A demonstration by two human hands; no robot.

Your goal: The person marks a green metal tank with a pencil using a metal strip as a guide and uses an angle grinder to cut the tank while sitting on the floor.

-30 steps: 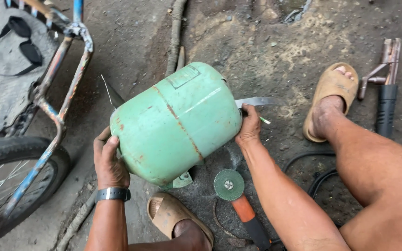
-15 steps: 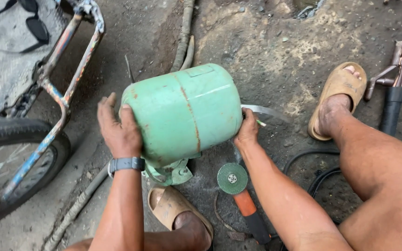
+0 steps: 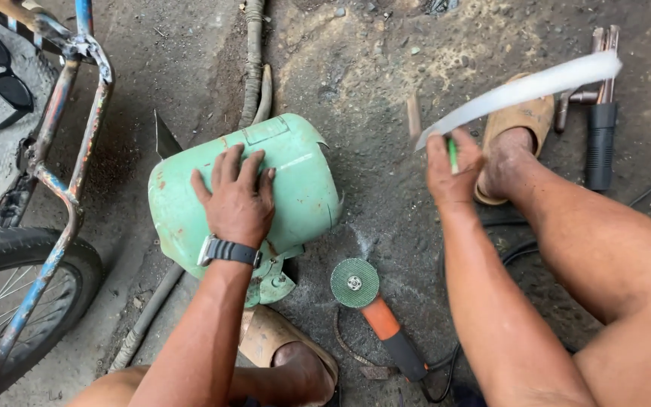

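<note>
Right hand (image 3: pixel 452 167) came off green tank (image 3: pixel 244 192), now clenched on thin metal strip (image 3: pixel 521 89) & green marker, lifted away. Left hand (image 3: pixel 236 197) shifted to top, pressed flat, fingers spread. Tank lay on dirt ground (image 3: pixel 386 98) beside angle grinder (image 3: pixel 374 309); strip freed.

There is one view only, from the camera on my head, looking almost straight down past my arms and knees at the dirt ground where I squat. It sits close: my left hand (image 3: pixel 236 197) fills the middle, my right hand (image 3: pixel 452 169) lies right of centre, a bicycle wheel (image 3: pixel 20 301) is cut off at the left edge, and my thigh crowds the lower right corner.
</note>
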